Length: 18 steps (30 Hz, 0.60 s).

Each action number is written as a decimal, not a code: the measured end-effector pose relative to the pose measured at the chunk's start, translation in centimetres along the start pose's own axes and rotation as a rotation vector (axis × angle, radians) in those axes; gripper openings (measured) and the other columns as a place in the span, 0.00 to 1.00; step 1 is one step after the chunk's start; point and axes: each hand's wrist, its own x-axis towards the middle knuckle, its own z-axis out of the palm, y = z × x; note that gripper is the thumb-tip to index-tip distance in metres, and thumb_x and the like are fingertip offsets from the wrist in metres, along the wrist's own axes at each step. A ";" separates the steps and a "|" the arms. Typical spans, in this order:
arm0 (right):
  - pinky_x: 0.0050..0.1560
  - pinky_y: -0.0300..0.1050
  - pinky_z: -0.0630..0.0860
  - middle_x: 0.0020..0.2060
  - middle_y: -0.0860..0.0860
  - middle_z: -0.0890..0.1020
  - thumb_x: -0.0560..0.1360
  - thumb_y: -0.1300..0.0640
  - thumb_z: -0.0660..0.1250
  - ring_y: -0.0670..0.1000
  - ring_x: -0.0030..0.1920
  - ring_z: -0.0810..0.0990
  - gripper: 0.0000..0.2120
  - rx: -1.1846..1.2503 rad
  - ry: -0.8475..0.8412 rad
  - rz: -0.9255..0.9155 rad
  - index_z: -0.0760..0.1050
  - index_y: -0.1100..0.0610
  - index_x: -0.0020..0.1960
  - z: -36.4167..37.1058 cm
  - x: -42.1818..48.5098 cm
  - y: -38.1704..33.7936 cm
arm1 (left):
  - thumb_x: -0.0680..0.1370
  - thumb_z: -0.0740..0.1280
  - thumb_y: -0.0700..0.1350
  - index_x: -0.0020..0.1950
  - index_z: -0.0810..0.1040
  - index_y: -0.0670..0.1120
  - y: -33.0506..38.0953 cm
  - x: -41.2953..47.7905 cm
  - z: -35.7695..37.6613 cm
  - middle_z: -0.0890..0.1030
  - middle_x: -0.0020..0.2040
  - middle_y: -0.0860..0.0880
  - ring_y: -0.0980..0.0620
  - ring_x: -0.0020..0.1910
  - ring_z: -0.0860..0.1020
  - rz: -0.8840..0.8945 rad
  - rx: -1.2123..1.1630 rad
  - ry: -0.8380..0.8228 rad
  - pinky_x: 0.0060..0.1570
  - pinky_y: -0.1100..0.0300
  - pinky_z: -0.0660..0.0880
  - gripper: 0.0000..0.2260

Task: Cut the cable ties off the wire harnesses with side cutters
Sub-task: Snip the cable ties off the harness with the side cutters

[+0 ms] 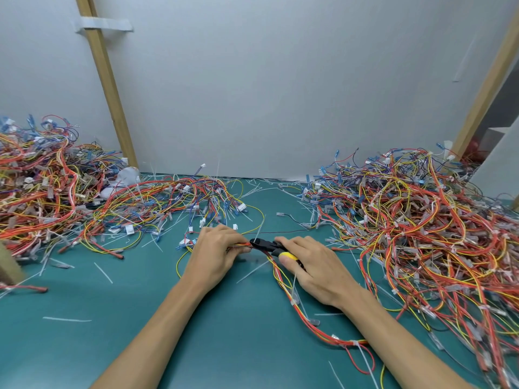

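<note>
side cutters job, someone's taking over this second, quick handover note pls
Left hand grips the harness low over the green mat.
Right hand holds the side cutters, nose at the bundle beside the left fingertips.
Done: cut ties lie scattered on the mat.
Left: this harness has white ties further down. One heap of harnesses sits at the left and one at the right; which one is finished I cannot tell.

Bright, even, diffuse light; shadows on the green table (126,346) are faint and soft. Wide-angle distortion tilts the wooden posts (106,80) beyond the table inward. The wire piles (421,220) toward the table's side edges look slightly soft.
</note>
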 end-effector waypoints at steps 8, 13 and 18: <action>0.45 0.41 0.69 0.47 0.43 0.81 0.76 0.36 0.59 0.46 0.49 0.76 0.25 -0.054 0.060 0.024 0.75 0.48 0.66 -0.1 0.0 -0.4 | 0.68 0.78 0.41 0.40 0.85 0.48 0.7 -0.1 -0.2 0.83 0.37 0.54 0.48 0.42 0.80 0.063 0.134 0.019 0.46 0.60 0.60 0.05; 0.43 0.41 0.69 0.45 0.42 0.81 0.75 0.34 0.60 0.46 0.47 0.77 0.24 -0.044 0.079 0.026 0.76 0.46 0.63 -0.3 -0.1 -0.5 | 0.65 0.79 0.41 0.38 0.84 0.48 1.0 -0.1 -0.3 0.83 0.36 0.55 0.49 0.41 0.80 0.096 0.171 0.036 0.47 0.57 0.63 0.07; 0.41 0.43 0.70 0.41 0.42 0.79 0.75 0.33 0.59 0.44 0.44 0.76 0.20 -0.059 0.062 0.051 0.77 0.45 0.56 -0.4 0.0 -0.5 | 0.65 0.80 0.40 0.38 0.84 0.48 1.1 -0.1 -0.3 0.83 0.36 0.54 0.49 0.41 0.81 0.099 0.174 0.045 0.47 0.57 0.63 0.07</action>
